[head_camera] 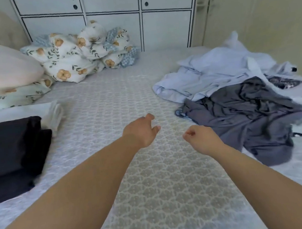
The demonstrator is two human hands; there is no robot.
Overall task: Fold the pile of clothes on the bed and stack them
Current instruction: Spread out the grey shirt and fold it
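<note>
While both hands hover empty over the middle of the bed (136, 89), the right hand (200, 139), fingers curled on nothing, sits just beside the crumpled grey garment (249, 115). That garment sprawls toward the bed's right edge, with pale blue clothes (214, 72) piled beyond it. The left hand (140, 131), loosely relaxed, is farther off, so the right looks better placed.

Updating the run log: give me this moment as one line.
left hand: empty, over bed | right hand: fingers curled, empty | grey garment: unfolded, right | folded dark stack: left
</note>
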